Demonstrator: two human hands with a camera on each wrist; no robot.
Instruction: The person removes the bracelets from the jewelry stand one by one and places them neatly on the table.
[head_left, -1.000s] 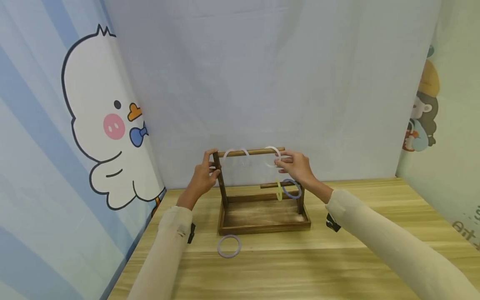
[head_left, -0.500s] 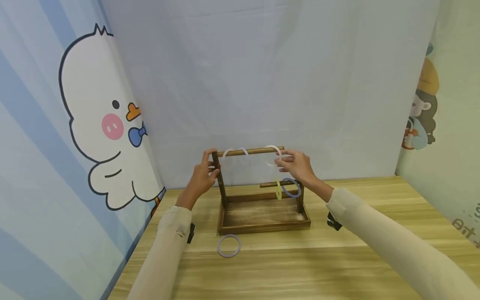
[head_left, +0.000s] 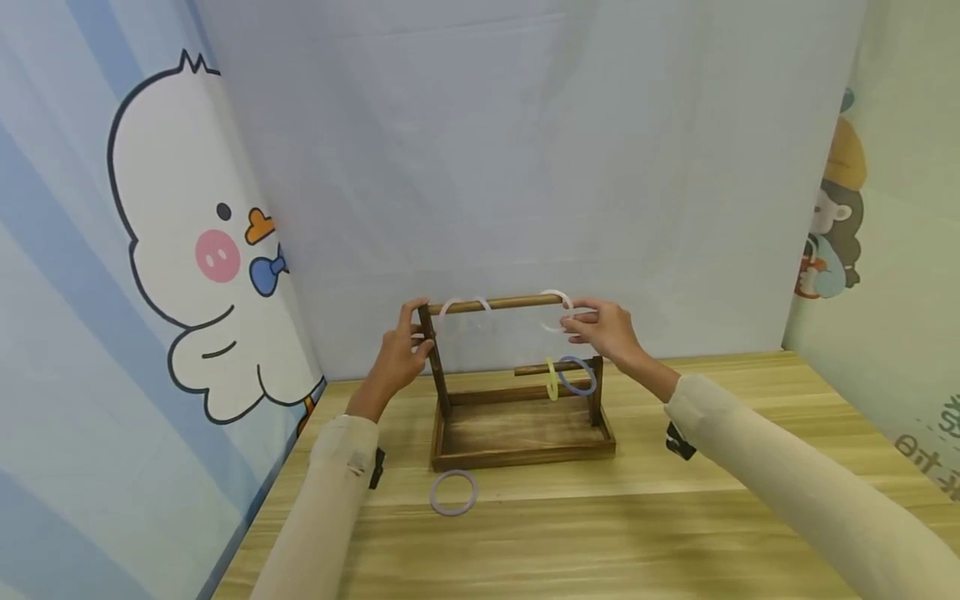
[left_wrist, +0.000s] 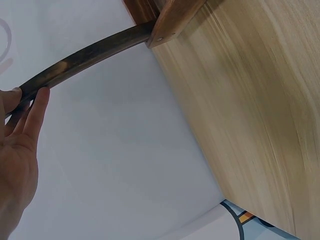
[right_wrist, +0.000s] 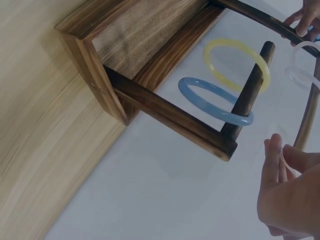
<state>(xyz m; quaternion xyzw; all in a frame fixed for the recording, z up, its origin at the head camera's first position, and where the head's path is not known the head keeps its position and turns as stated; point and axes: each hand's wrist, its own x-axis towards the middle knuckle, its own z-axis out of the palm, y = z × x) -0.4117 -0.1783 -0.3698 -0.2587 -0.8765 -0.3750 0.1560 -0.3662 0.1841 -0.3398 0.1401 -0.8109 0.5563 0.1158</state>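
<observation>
**A:** so what's the white ring (head_left: 556,310) look like?

**B:** thin pale bangle, kind of translucent, almost vanishes against the light backdrop. It hangs at the right end of the top rod (head_left: 495,304) of the dark wooden rack (head_left: 517,392). It stands upright, on edge, with its opening facing along the rod, so left-right in the head view. No real long axis since it's round, but the rod through it runs left to right, roughly level

**A:** and the hands?

**B:** right hand (head_left: 606,329) has its grip pinching that ring, fingertips at its right edge. Left hand (head_left: 400,354) is on the rack's left upright post (head_left: 433,354), thumb and fingers closed around it near the top corner; the left wrist view shows the fingertips on the dark wood

**A:** other rings?

**B:** two more pale ones (head_left: 461,307) hang near the left end of the top rod. On the shorter lower rod (head_left: 542,367) there's a yellow ring (head_left: 552,379) and just right of it a blue ring (head_left: 577,377), both dangling over the rack's tray. A lilac ring (head_left: 453,492) lies flat on the wooden table (head_left: 675,533) just in front of the tray, left corner
</observation>
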